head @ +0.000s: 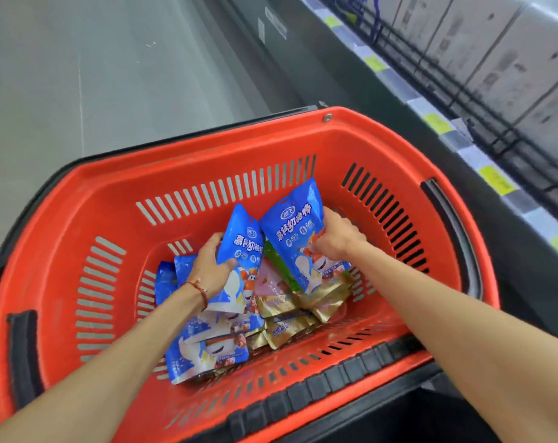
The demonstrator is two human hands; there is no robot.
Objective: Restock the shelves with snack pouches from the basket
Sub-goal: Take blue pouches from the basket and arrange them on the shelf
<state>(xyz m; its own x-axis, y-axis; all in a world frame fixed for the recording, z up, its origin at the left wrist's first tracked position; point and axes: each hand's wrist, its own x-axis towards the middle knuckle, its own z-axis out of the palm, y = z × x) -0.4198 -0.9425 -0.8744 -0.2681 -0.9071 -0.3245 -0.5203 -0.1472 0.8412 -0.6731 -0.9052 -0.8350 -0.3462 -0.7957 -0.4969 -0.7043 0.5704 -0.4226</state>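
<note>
A red plastic basket (360,145) with slotted walls fills the view below me. Inside it lie several snack pouches, blue ones (207,350) at the lower left and gold ones (306,302) in the middle. My left hand (209,266), with a red string on the wrist, grips one blue pouch (244,247) and holds it upright. My right hand (336,235) grips a second blue pouch (295,231), also tilted up off the pile. A green pouch (279,263) and a pink pouch (269,282) show between the two.
A dark shelf unit runs along the right, its edge (437,123) lined with yellow and white price labels. Pale boxes (507,59) stand on the shelf behind a wire rail. Grey floor (79,75) lies to the left. Black handles (453,231) sit on the basket's rim.
</note>
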